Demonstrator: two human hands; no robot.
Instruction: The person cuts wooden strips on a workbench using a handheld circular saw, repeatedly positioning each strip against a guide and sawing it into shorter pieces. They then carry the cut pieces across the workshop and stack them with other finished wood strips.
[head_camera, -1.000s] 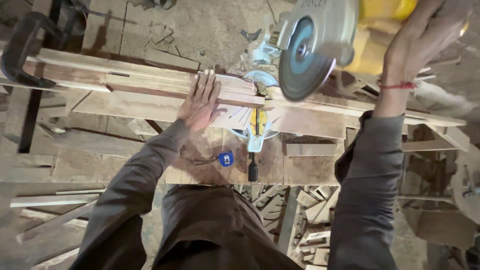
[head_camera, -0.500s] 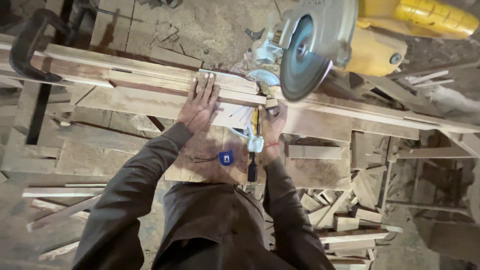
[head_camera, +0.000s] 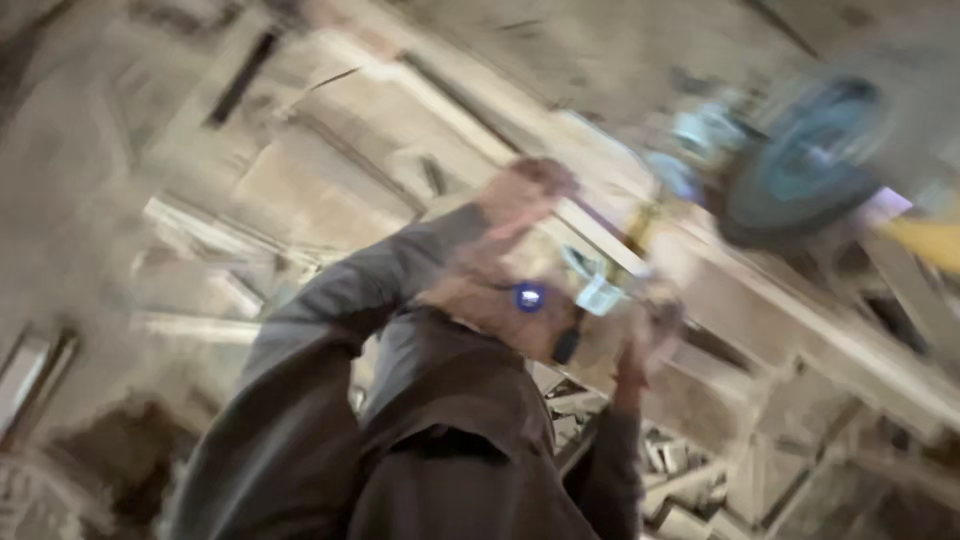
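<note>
Head view: the picture is smeared now, where half a second ago it was sharp, so the head is swinging. The left hand (head_camera: 525, 195) lies flat on the long pale board (head_camera: 600, 235) as before. The right hand (head_camera: 650, 330), off the saw since a second ago, sits near the table (head_camera: 700, 380) edge; its grip I cannot tell. The saw (head_camera: 800, 180), with its round grey-blue blade, hangs above the rough wood.

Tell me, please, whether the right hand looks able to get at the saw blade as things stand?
Probably yes, though the frame is blurred: the right hand sits low by the wood, the saw blade hangs above it, and nothing visible lies between.
</note>
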